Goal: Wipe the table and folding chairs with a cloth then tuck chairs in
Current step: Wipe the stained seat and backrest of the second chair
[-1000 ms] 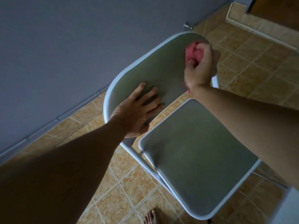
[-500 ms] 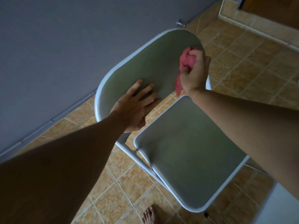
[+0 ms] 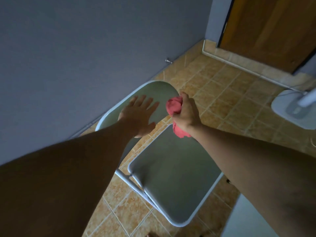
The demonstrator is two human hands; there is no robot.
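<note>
- Tan tiled floor (image 3: 130, 207) lies underfoot; the grey folding chair (image 3: 174, 177) stands on it, seat nearest.
- Left hand (image 3: 138, 115), fingers spread flat, presses on the backrest (image 3: 153, 90).
- Right hand (image 3: 185, 112) clenches a bunched pink cloth (image 3: 174, 106) at the backrest's right edge.
- Grey wall (image 3: 85, 48) and wooden door (image 3: 266, 29) stand beyond.

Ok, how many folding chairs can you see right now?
1. The folding chair stands on the tiled floor by the grey wall; the left hand lies flat on its backrest. Others may be outside the view.
</note>
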